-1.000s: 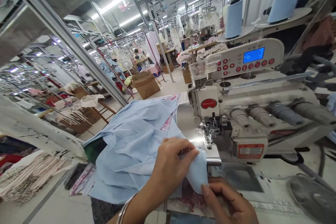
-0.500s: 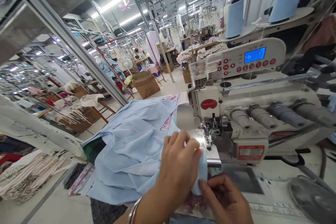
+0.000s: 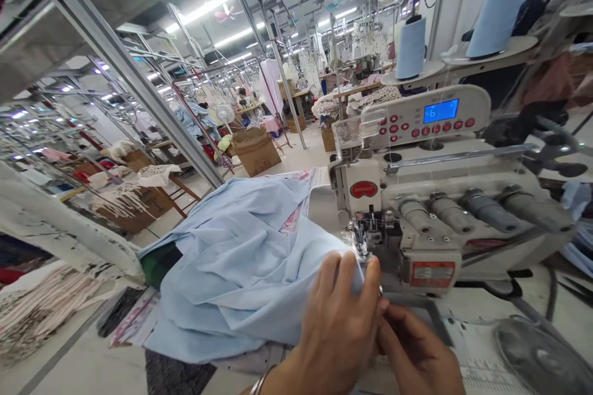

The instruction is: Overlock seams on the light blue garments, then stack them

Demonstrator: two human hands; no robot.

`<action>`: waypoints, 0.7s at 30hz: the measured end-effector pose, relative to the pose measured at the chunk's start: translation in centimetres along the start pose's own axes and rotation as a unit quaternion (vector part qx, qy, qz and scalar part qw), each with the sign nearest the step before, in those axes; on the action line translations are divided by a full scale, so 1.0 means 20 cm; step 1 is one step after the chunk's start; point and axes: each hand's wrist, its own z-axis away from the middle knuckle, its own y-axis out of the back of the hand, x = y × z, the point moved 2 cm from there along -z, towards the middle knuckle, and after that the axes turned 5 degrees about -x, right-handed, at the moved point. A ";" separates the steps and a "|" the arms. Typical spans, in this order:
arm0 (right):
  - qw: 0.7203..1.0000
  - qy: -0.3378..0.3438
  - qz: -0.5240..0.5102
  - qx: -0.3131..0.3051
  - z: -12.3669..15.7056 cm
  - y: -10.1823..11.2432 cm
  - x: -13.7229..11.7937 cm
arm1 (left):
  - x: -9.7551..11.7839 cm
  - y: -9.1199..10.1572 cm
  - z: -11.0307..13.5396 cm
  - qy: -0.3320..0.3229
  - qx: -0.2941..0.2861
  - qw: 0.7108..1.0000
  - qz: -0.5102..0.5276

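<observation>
fabric [image 3: 241, 265] edge hidden beneath left hand [image 3: 340, 327], right hand [image 3: 417, 355] cut off below

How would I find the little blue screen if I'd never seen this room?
Look at the big white sewing machine on the right. On top sits a panel with red buttons, and the screen is just above them. It alone glows bright blue; the cones behind are pale and unlit.

In the lower centre of the frame, the left hand [image 3: 336, 321] pinches an edge of the rumpled pale blue woven cloth [image 3: 241, 265] just beside the metal presser foot [image 3: 362, 241] of the white overlock sewing machine [image 3: 445, 197]. The right hand [image 3: 417, 355] curls against it at lower right, its grip hidden. Two pale blue thread cones [image 3: 411, 46] stand at upper right.
</observation>
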 end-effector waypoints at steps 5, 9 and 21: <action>0.996 0.022 0.032 -0.086 -0.05 0.03 0.02 | -0.01 -0.01 -0.01 0.018 0.003 0.999 0.037; 0.993 0.010 0.060 -0.105 -0.06 0.06 0.06 | -0.05 0.00 -0.01 0.020 0.006 0.994 0.108; 0.999 0.003 0.040 0.005 0.06 0.00 -0.06 | -0.07 0.08 0.19 -0.097 0.061 0.989 0.097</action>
